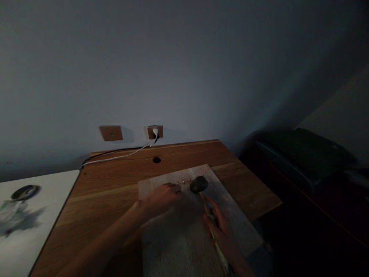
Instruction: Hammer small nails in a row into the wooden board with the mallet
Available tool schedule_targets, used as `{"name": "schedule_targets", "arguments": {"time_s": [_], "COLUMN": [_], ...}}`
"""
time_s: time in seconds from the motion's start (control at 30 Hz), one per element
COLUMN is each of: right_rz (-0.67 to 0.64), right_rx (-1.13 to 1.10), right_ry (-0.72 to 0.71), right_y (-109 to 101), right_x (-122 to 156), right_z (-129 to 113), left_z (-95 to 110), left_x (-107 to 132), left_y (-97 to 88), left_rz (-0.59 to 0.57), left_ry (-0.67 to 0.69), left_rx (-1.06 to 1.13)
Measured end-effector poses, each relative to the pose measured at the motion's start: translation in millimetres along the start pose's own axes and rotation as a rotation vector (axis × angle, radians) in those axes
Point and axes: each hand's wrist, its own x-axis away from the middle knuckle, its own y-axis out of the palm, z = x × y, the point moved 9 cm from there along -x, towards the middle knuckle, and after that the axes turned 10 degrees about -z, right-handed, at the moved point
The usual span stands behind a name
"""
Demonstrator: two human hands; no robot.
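Observation:
My right hand (220, 231) is wrapped round the light handle of a hammer (199, 184). The hammer's dark, rounded head is over the upper part of a pale board (170, 250). To its left, my left hand (165, 196) rests low over the board with its fingers curled together; whatever they may pinch is too small and dark to make out. Between the left fingertips and the hammer head runs a short row of tiny shiny bits (183, 181), which look like small nails. Dim light hides their exact shape.
The board lies on a wooden desk (100, 207) with a round cable hole (156, 159). Cables (129, 153) run from a wall socket (155, 132) along the back edge. A white table (31, 227) adjoins on the left, holding a roll of tape (25, 192) and crumpled plastic (14, 217).

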Motion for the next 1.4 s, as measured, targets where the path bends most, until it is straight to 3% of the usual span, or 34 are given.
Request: {"name": "schedule_targets", "arguments": {"time_s": [0.17,0.3,0.5,0.97,1.27,1.4], "right_rz": [-0.010,0.008,-0.001,0.011,-0.003,-0.002], "right_rx": [-0.013,-0.013,-0.030,-0.011,-0.018,-0.030], "right_ry": [-0.001,0.004,0.023,0.024,0.018,0.029], "right_y": [2,1,2,0,1,2], "right_x": [-1,0,1,1,-1,0], "right_z": [-1,-3,-4,0,1,1], "left_z": [-56,-75,-80,-77,-99,-102], "left_x": [24,34,34,27,39,41], "left_y": [-7.4,5.7,14.9,12.7,27.9,31.7], "left_rz": [-0.059,-0.075,-0.079,-0.042,0.166,0.187], "left_ry": [-0.194,-0.239,-0.248,-0.285,-0.307,-0.293], "left_rx": [0.227,0.343,0.408,0.347,0.552,0.614]}}
